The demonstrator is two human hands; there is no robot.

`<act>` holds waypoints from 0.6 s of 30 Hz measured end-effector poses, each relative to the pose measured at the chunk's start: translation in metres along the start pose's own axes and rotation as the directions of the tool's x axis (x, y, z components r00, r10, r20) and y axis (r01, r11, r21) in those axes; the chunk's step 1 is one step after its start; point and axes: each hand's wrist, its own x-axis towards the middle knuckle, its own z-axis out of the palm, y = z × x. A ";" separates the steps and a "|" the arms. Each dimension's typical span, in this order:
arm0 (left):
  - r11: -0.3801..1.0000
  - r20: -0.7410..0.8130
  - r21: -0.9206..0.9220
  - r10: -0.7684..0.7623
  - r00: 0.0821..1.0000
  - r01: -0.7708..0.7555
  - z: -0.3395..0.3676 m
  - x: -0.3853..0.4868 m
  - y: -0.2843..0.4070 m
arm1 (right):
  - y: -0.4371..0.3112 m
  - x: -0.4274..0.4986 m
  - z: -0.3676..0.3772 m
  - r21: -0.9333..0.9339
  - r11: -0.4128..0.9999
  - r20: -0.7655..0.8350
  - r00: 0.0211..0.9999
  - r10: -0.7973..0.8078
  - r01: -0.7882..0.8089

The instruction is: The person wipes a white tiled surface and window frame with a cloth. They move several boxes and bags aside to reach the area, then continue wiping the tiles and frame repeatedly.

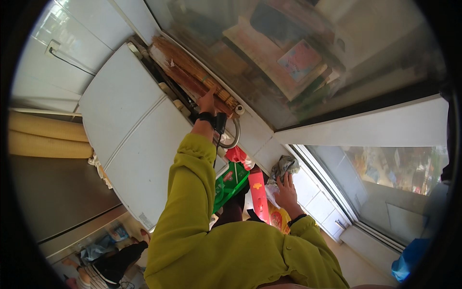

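Observation:
My left hand [207, 102] reaches into the gap behind a white two-panel appliance [144, 126], at the bound end of a straw broom [202, 77]. One finger lies along the broom; the others are partly hidden, so a grip cannot be told. Beside the broom runs a reddish-brown length [180, 77], and a curved metal pipe [236, 135] is just below the hand. At the right, my right hand [287, 193] lies with fingers spread against a crumpled grey plastic bag [285, 168] by the tiled wall. Black bands are on both wrists.
A green plastic container [232, 184], a red box [258, 191] and a yellow bag [279, 218] are close to my body. Glass panes [361, 72] border the tiled ledge. Rolled yellow mats [47, 135] are at the left. Another person [112, 265] is at lower left.

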 end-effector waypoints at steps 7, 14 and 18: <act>0.970 0.201 -0.206 -0.089 0.976 0.131 -0.002 -0.014 0.011 | 0.002 0.001 0.001 0.025 1.000 0.005 1.000 -0.011 0.011; 0.855 0.212 -0.510 0.020 0.977 0.093 0.005 -0.004 -0.009 | 0.001 -0.001 -0.001 0.013 1.000 0.038 0.999 0.006 -0.006; 0.957 0.124 -0.277 0.123 0.985 -0.085 0.011 -0.003 -0.011 | -0.001 -0.001 -0.005 0.005 1.000 0.047 0.999 0.010 -0.010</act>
